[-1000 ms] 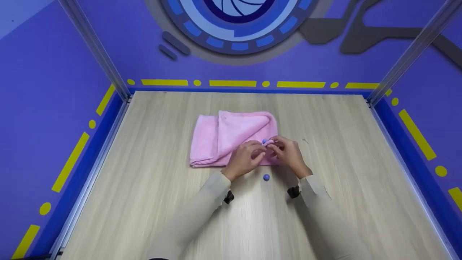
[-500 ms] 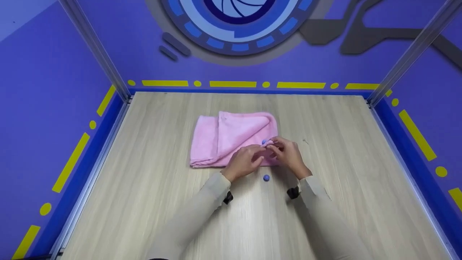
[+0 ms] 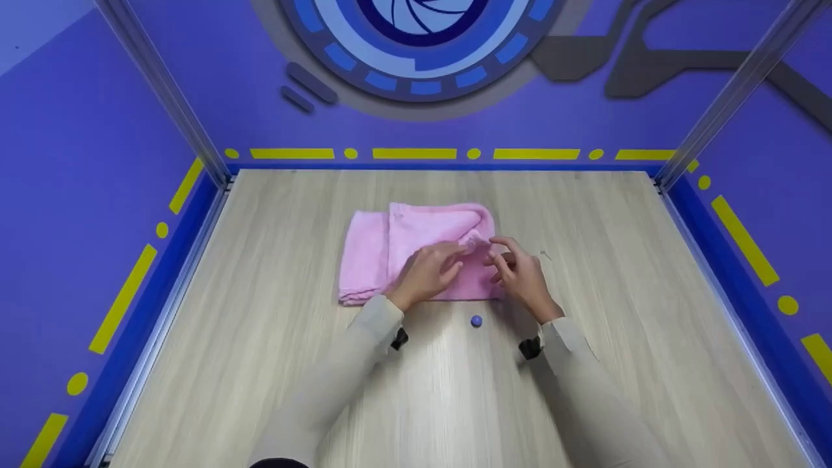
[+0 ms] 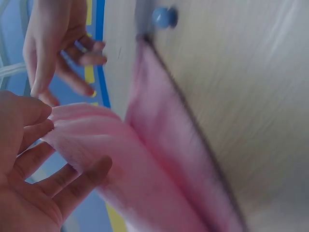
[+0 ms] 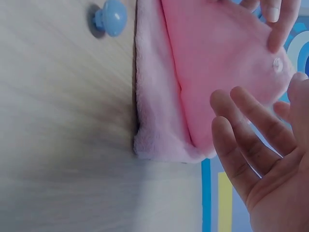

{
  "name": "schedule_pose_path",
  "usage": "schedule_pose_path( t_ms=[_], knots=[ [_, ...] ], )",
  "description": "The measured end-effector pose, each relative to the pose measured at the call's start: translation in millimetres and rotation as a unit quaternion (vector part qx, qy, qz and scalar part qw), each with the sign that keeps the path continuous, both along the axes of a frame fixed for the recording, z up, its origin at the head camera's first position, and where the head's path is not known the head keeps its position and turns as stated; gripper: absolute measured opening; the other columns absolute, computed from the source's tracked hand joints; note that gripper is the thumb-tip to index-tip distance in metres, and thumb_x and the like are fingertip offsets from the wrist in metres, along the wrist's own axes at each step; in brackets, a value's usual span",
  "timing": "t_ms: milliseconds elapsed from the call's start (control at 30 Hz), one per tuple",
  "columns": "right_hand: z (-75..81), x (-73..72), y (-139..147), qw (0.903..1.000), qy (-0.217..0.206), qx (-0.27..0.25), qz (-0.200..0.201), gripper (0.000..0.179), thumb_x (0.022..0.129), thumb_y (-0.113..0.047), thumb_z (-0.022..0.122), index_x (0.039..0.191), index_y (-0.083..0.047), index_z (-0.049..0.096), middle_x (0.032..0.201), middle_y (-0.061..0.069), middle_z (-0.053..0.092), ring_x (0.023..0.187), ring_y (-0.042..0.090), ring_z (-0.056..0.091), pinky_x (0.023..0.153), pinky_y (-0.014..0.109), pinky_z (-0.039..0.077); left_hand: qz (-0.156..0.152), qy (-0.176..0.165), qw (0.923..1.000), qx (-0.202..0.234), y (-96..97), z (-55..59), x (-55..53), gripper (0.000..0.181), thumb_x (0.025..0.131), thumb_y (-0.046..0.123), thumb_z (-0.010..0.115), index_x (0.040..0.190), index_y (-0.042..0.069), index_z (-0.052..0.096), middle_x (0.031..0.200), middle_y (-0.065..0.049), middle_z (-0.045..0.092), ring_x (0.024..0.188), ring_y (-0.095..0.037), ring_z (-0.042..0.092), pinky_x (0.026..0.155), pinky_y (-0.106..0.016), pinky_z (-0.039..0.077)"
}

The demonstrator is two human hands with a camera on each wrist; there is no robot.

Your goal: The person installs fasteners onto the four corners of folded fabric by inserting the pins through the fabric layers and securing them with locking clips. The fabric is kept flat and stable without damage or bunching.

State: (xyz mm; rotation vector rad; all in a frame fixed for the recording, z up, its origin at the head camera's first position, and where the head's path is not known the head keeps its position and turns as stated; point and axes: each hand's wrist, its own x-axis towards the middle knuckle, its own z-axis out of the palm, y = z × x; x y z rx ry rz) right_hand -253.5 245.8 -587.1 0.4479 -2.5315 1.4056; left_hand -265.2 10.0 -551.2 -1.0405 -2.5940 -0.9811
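A folded pink fleece blanket (image 3: pixel 367 253) lies on the table. My left hand (image 3: pixel 426 270) pinches its near flap and holds the corner raised, thumb and forefinger at the edge in the left wrist view. A small whitish round piece (image 5: pixel 277 64) shows on the raised fabric. Just right of the corner is my right hand (image 3: pixel 525 279), fingers loosely bent, with a gap to the fabric in the head view and nothing seen between them. A small blue mushroom-shaped knob (image 5: pixel 112 18) sits on the tabletop in front of the blanket, between the two forearms.
The pale wood-grain table (image 3: pixel 260 364) is bounded by blue-violet panels (image 3: pixel 260 123) at the back and both sides, with metal posts (image 3: pixel 162 84) at the corners. A dark device is strapped on each wrist below the beige sleeves (image 3: pixel 338 377).
My left hand has lifted the blanket corner and shifted slightly left. My right fingers have come away from the fabric and spread. The blue piece seen at the fingertips earlier is out of sight.
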Motion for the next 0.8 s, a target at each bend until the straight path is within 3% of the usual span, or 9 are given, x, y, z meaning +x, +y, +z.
schedule_pose_path(
  t_ms=[167, 367, 500, 600, 700, 800],
  knots=[
    [-1.4, 1.3, 2.6, 0.9999, -0.009, 0.001, -0.01, 0.036, 0.107, -0.027, 0.056, 0.138, -0.009, 0.059, 0.093, 0.014, 0.078, 0.063, 0.03, 0.072, 0.054, 0.024, 0.056, 0.022, 0.0, 0.9997, 0.003, -9.6, 11.8, -12.9, 0.036, 0.096, 0.01, 0.069, 0.132, 0.007, 0.068, 0.132, -0.01, 0.068, 0.122, -0.025, 0.065, 0.104, -0.036, 0.051],
    [-5.6, 2.2, 5.6, 0.9998, -0.013, 0.008, -0.012, 0.034, 0.107, -0.029, 0.055, 0.136, -0.013, 0.061, 0.092, 0.011, 0.078, 0.064, 0.028, 0.072, 0.056, 0.025, 0.055, 0.048, -0.003, 0.9988, 0.01, -24.3, 17.9, -29.9, 0.042, 0.097, 0.009, 0.067, 0.138, 0.006, 0.064, 0.14, -0.014, 0.063, 0.122, -0.029, 0.064, 0.106, -0.037, 0.051],
    [-6.8, 2.6, 7.5, 0.9997, -0.013, 0.014, -0.011, 0.034, 0.107, -0.032, 0.055, 0.135, -0.013, 0.062, 0.092, 0.01, 0.078, 0.065, 0.028, 0.072, 0.056, 0.026, 0.055, 0.08, -0.006, 0.9964, 0.027, -38.2, 18.5, -41.6, 0.045, 0.097, 0.006, 0.065, 0.141, 0.006, 0.062, 0.142, -0.014, 0.061, 0.094, -0.029, 0.068, 0.087, -0.036, 0.058],
    [-8.2, 3.3, 8.7, 0.9996, -0.018, 0.02, -0.011, 0.034, 0.108, -0.032, 0.055, 0.135, -0.013, 0.062, 0.093, 0.01, 0.078, 0.066, 0.026, 0.071, 0.056, 0.026, 0.055, 0.109, -0.015, 0.9933, 0.035, -48.9, 16.4, -49.0, 0.046, 0.097, 0.006, 0.064, 0.144, 0.008, 0.06, 0.144, -0.012, 0.06, 0.073, -0.029, 0.059, 0.068, -0.041, 0.055],
    [-9.2, 4.2, 9.3, 0.9993, -0.026, 0.023, -0.012, 0.032, 0.108, -0.031, 0.055, 0.134, -0.013, 0.062, 0.092, 0.009, 0.078, 0.066, 0.025, 0.07, 0.057, 0.027, 0.055, 0.14, -0.021, 0.9894, 0.032, -58.2, 12.1, -54.7, 0.048, 0.097, 0.008, 0.065, 0.145, 0.011, 0.06, 0.146, -0.01, 0.059, 0.089, -0.029, 0.066, 0.075, -0.045, 0.057],
    [-10.1, 4.9, 9.5, 0.999, -0.036, 0.023, -0.013, 0.031, 0.107, -0.03, 0.056, 0.132, -0.014, 0.063, 0.092, 0.009, 0.078, 0.067, 0.027, 0.07, 0.057, 0.028, 0.055, 0.156, -0.029, 0.987, 0.027, -65.7, 6.4, -59.2, 0.051, 0.096, 0.008, 0.066, 0.146, 0.009, 0.058, 0.148, -0.011, 0.057, 0.122, -0.031, 0.062, 0.098, -0.046, 0.054]
  ],
)
